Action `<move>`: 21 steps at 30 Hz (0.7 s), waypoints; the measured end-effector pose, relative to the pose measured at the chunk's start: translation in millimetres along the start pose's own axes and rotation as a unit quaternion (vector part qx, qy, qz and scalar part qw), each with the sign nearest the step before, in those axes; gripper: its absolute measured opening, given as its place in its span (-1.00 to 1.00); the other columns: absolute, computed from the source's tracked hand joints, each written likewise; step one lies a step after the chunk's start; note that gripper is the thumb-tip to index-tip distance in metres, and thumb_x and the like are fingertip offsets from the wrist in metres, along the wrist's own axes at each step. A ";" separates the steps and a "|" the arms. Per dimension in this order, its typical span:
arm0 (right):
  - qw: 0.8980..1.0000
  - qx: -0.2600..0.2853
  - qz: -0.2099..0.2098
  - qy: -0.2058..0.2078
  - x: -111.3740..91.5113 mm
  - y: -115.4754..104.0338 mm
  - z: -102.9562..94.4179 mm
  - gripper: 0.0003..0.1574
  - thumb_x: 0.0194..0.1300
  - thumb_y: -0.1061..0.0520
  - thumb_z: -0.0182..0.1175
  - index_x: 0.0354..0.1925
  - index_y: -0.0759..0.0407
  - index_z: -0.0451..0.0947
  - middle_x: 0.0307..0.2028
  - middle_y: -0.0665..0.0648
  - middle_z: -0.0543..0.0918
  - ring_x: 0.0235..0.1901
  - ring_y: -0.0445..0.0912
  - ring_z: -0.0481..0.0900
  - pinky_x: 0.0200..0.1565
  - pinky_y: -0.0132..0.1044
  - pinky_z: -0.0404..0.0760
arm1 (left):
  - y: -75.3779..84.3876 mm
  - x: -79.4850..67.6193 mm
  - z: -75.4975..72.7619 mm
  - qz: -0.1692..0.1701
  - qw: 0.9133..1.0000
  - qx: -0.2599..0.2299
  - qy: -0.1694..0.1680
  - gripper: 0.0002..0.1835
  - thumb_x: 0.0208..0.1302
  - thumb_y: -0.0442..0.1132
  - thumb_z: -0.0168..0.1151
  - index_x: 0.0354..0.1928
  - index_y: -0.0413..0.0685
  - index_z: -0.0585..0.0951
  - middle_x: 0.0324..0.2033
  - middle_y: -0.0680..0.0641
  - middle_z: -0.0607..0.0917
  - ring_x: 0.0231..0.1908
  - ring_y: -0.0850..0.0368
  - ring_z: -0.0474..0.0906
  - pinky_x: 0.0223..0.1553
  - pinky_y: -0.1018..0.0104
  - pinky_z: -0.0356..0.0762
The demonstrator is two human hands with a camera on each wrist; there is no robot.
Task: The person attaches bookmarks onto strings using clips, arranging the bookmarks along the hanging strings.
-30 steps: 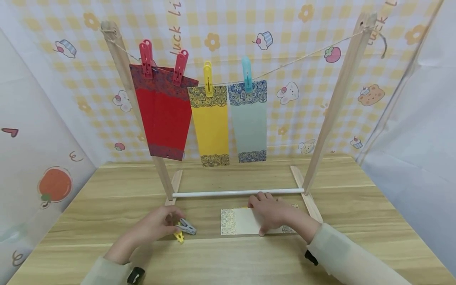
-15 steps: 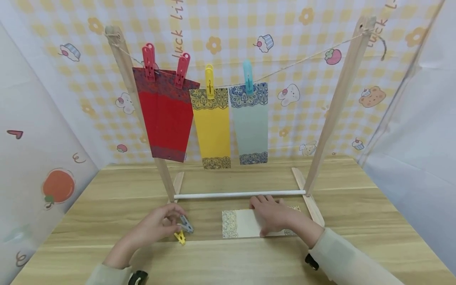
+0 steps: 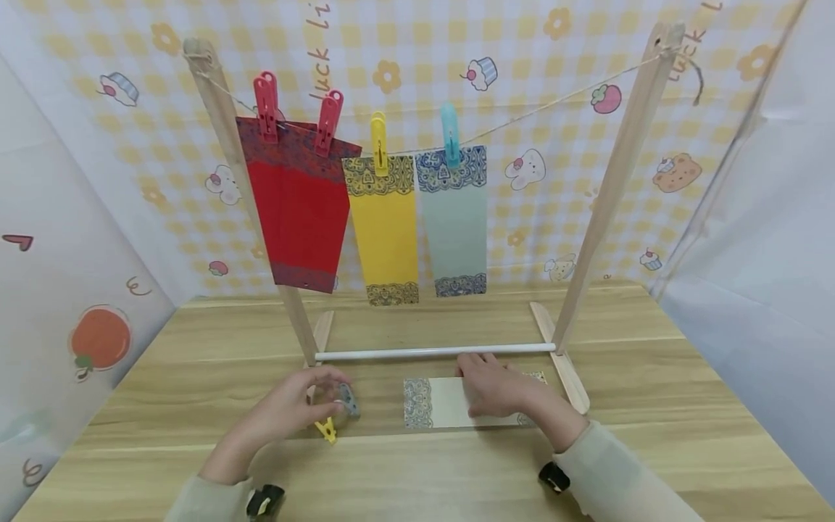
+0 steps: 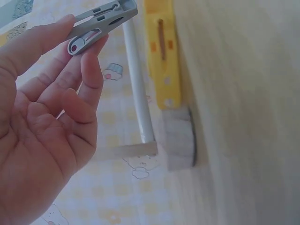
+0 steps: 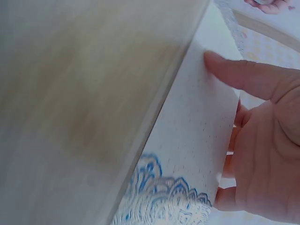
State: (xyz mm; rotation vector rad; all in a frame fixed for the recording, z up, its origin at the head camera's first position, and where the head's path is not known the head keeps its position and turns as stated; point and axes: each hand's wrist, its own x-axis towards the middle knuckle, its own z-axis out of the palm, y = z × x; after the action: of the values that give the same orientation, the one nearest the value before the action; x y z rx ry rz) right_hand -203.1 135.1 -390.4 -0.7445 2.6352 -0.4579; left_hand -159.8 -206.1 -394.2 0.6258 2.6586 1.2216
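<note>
My left hand (image 3: 293, 406) pinches a grey clothespin (image 3: 350, 402) between thumb and fingertips; the left wrist view shows the thumb on one handle of the peg (image 4: 105, 21) and fingers on the other. Just under that hand lies a yellow clothespin (image 3: 326, 429) on the table. At the right, my right hand (image 3: 496, 388) holds a cream card (image 3: 449, 402) with lace-patterned ends. In the right wrist view its thumb (image 5: 234, 75) lies on the card's face (image 5: 192, 122), while the other fingers go behind the far edge, partly hidden.
A wooden frame with posts (image 3: 607, 188) and a white crossbar (image 3: 417, 353) stands behind the hands. From its string (image 3: 535, 112) hang red card (image 3: 303, 217), a yellow card (image 3: 385, 239) and a pale green card (image 3: 454, 232), clipped by red, yellow and blue pegs.
My left hand has shifted slightly right, and the grey clothespin in it has turned, its visible end now more upright. The right hand has stayed nearly in place on the cream card.
</note>
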 end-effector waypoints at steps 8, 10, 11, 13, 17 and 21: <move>0.998 0.052 -0.037 -0.007 3.6 3.7 -11.1 -0.62 0.12 0.25 0.39 -0.12 0.13 0.45 -0.16 0.08 0.58 -0.14 -0.01 0.49 -0.08 -0.02 0.57 | 13.8 4.9 -4.3 0.019 1.000 0.002 0.007 -0.66 0.22 -0.30 0.38 0.04 -0.15 0.62 -0.25 -0.01 0.64 -0.24 0.30 0.47 -0.51 0.43 0.45; 0.996 0.076 -0.054 -0.018 4.6 5.9 -13.7 -0.68 0.15 0.29 0.35 -0.20 0.13 0.43 -0.29 0.04 0.51 -0.26 -0.09 0.43 -0.18 -0.19 0.52 | 17.3 5.0 -6.4 0.019 1.000 -0.004 0.009 -0.66 0.23 -0.29 0.38 0.04 -0.13 0.61 -0.24 -0.01 0.65 -0.23 0.31 0.47 -0.50 0.43 0.44; 0.994 0.087 -0.063 -0.022 5.0 6.7 -15.0 -0.70 0.15 0.31 0.34 -0.24 0.14 0.41 -0.34 0.03 0.47 -0.31 -0.12 0.40 -0.22 -0.25 0.49 | 19.1 5.1 -7.1 0.019 1.000 -0.006 0.010 -0.66 0.24 -0.28 0.38 0.05 -0.12 0.61 -0.23 -0.01 0.65 -0.22 0.31 0.47 -0.48 0.44 0.45; 0.991 0.105 -0.080 -0.027 5.4 8.1 -17.1 -0.72 0.15 0.34 0.32 -0.29 0.16 0.39 -0.39 0.01 0.41 -0.36 -0.16 0.35 -0.29 -0.33 0.42 | 22.6 5.6 -8.1 0.019 1.000 -0.012 0.015 -0.65 0.25 -0.27 0.37 0.08 -0.11 0.60 -0.22 -0.02 0.65 -0.21 0.32 0.49 -0.41 0.43 0.49; 0.987 0.123 -0.096 -0.031 5.2 8.5 -19.7 -0.75 0.17 0.34 0.29 -0.32 0.17 0.39 -0.42 0.00 0.36 -0.39 -0.17 0.32 -0.32 -0.36 0.36 | 30.0 8.2 -7.7 0.014 0.999 -0.026 0.030 -0.62 0.25 -0.29 0.36 0.12 -0.13 0.60 -0.21 -0.04 0.68 -0.18 0.32 0.53 -0.31 0.42 0.58; 0.986 0.134 -0.096 -0.034 4.6 7.7 -20.9 -0.77 0.20 0.32 0.29 -0.31 0.16 0.39 -0.43 -0.01 0.33 -0.39 -0.17 0.30 -0.31 -0.35 0.34 | 36.9 12.4 -5.9 0.016 0.999 -0.018 0.047 -0.63 0.23 -0.32 0.36 0.10 -0.15 0.63 -0.21 -0.03 0.71 -0.19 0.31 0.57 -0.30 0.42 0.60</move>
State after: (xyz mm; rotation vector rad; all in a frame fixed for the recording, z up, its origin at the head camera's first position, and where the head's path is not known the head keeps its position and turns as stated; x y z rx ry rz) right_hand -219.0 143.1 -376.3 -0.9083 2.3838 -0.8065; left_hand -161.4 -183.4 -362.1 0.6223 2.7063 1.3362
